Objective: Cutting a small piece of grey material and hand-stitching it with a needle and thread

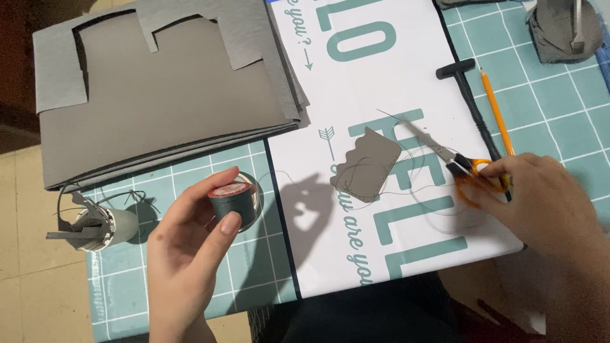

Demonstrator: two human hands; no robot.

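Roll (95, 225): lying on its side at the left of the mat (553, 108), grey strips sticking out of it.

Grey sheets (165, 95): stacked above the roll, the top one cut with notches.

Left hand (184, 254): you are raising it palm inward over the mat's near edge, fingers curled, thumb and fingers closing round the spool (232, 202), red label facing up.

Grey patch (367, 164): lying on the white sheet (381, 95), one edge scalloped, thin thread looping around it.

Scissors (460, 168): you are holding these by the orange handles, blades parted and pointing up-left, just right of the patch.

Right hand (540, 203): you are reaching in from the right, fingers in the handles.

Pencil (497, 111) and black tool (471, 101): lying side by side on the mat above that hand.
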